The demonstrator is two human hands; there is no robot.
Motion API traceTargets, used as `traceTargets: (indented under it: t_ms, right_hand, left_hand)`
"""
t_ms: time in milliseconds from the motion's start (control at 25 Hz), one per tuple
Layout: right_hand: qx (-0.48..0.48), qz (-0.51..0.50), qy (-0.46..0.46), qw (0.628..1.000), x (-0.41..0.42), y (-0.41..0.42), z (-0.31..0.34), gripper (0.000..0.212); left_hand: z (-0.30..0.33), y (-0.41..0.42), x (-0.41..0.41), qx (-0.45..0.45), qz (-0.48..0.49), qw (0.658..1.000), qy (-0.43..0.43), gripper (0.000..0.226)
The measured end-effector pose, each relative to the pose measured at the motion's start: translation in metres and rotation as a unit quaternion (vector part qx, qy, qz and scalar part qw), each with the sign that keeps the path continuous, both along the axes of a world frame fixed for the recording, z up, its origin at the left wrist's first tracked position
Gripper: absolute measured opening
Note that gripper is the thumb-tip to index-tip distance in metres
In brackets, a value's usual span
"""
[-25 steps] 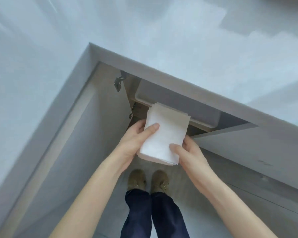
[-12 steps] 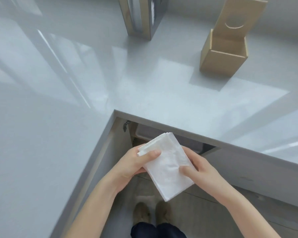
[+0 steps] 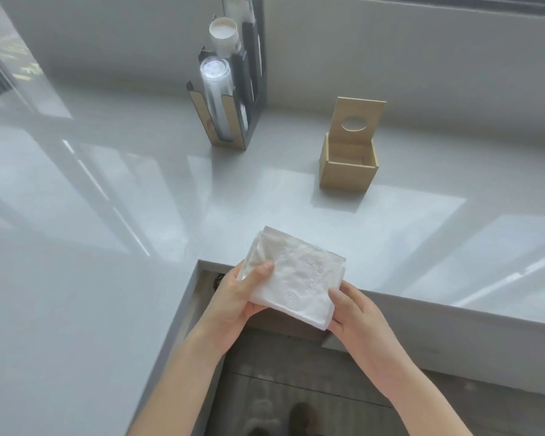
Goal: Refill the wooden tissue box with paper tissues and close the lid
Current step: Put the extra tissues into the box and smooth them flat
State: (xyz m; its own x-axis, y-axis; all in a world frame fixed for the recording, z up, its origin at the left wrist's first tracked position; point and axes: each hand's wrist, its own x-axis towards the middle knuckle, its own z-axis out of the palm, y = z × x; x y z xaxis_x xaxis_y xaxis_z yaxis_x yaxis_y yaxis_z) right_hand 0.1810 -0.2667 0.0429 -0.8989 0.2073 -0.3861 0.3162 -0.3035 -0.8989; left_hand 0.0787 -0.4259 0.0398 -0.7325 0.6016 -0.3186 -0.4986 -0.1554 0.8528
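A stack of white paper tissues [image 3: 296,278] is held over the front edge of the grey counter [image 3: 139,278]. My left hand [image 3: 236,297] grips its left side with the thumb on top. My right hand [image 3: 356,316] holds its lower right corner. The wooden tissue box [image 3: 346,171] stands farther back on the counter, to the right. Its lid [image 3: 359,118], with a round hole in it, is tipped up and open. The inside of the box looks empty.
A black and wood holder [image 3: 230,99] with stacked clear lids and cups stands at the back against the wall, left of the box. The counter forms an inner corner around me. Below are the floor and my shoes [image 3: 302,416].
Both hands lifted the tissue stack from the cupboard under the counter up to counter-edge height. The view tilted up, so the box and the holder are now fully in sight.
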Motion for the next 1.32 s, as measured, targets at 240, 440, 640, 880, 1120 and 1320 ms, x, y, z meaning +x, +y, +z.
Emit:
traceTargets:
  t_ms: [240, 440, 640, 880, 1120, 1320]
  right_hand:
    - [0.098, -0.081, -0.063, 0.99, -0.023, 0.024, -0.003, 0.028]
    - [0.142, -0.116, -0.053, 0.982, -0.061, 0.073, 0.0, 0.027]
    - [0.18, -0.121, -0.039, 0.975, -0.102, 0.136, 0.007, 0.016]
    - [0.238, -0.081, -0.058, 0.966, -0.142, 0.201, 0.009, 0.017]
    - [0.298, -0.055, -0.045, 0.952, -0.187, 0.236, 0.021, 0.023]
    - [0.343, -0.073, -0.031, 0.936, -0.23, 0.249, 0.029, 0.031]
  left_hand:
    - [0.008, 0.039, -0.018, 0.022, -0.088, 0.996, -0.008, 0.053]
    - [0.011, 0.088, -0.057, -0.059, -0.095, 0.993, 0.032, 0.046]
    - [0.015, 0.147, -0.102, -0.098, -0.092, 0.991, 0.023, 0.025]
    - [0.016, 0.202, -0.141, -0.198, -0.078, 0.975, 0.056, 0.021]
    - [0.027, 0.233, -0.175, -0.231, 0.002, 0.966, 0.113, 0.016]
    - [0.032, 0.253, -0.216, -0.292, 0.05, 0.94, 0.169, 0.011]
